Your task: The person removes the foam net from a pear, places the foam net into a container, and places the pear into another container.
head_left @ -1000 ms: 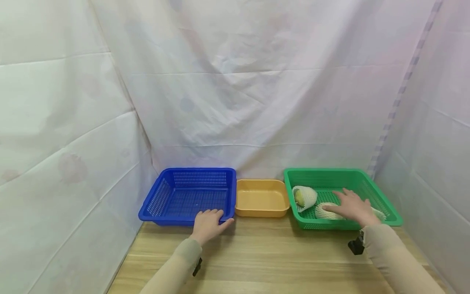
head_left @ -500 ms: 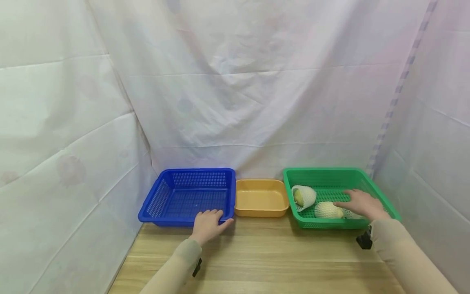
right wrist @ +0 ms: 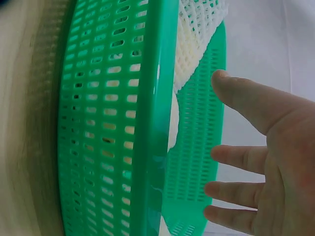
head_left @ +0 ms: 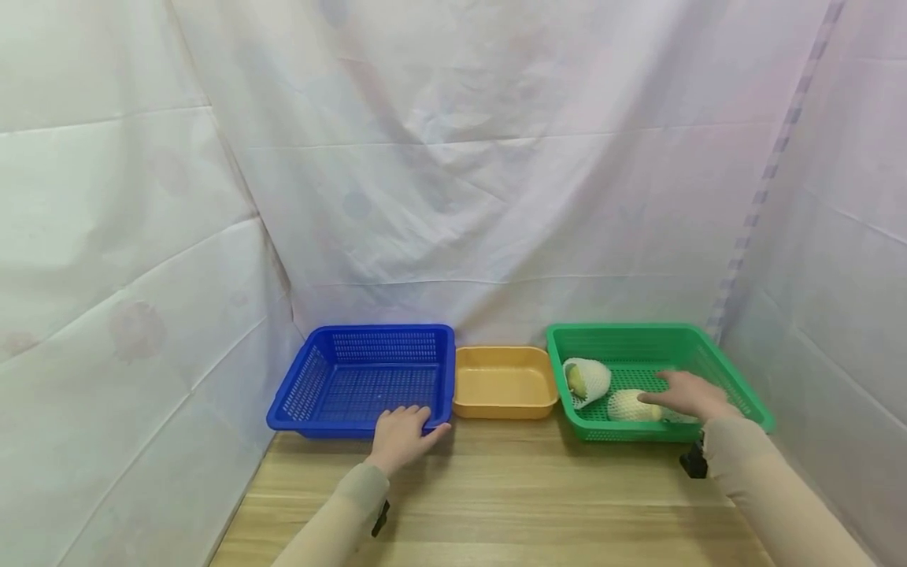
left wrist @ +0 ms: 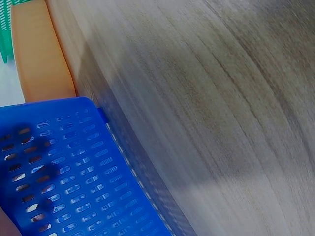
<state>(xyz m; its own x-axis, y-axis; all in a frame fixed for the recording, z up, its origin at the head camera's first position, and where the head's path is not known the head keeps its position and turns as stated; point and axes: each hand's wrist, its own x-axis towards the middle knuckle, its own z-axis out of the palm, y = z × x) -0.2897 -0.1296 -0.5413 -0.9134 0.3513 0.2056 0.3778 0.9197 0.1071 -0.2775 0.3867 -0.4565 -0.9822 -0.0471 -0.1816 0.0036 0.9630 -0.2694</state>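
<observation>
My left hand [head_left: 398,435] rests on the near rim of a blue basket [head_left: 326,429], close to its right corner, with its fingers relaxed over the edge. Over the green basket [head_left: 659,334], my right hand [head_left: 690,396] hovers with fingers spread and holds nothing. Inside that basket lie pale green fruits in white foam nets: one fruit [head_left: 588,381] at the left, another fruit [head_left: 631,405] near the thumb. A third netted piece [head_left: 679,416] is mostly hidden beneath the hand. In the right wrist view, the fingers [right wrist: 241,157] extend past the green rim, apart from the foam net [right wrist: 192,49].
Between the two baskets stands a shallow yellow tray [head_left: 505,411]. All three containers sit on a wooden table [head_left: 510,496]. White cloth [head_left: 453,197] hangs at the back and along both sides.
My right hand has shifted right over the green basket, then slightly back left, uncovering more of the middle fruit. The left hand stays put on the blue rim.
</observation>
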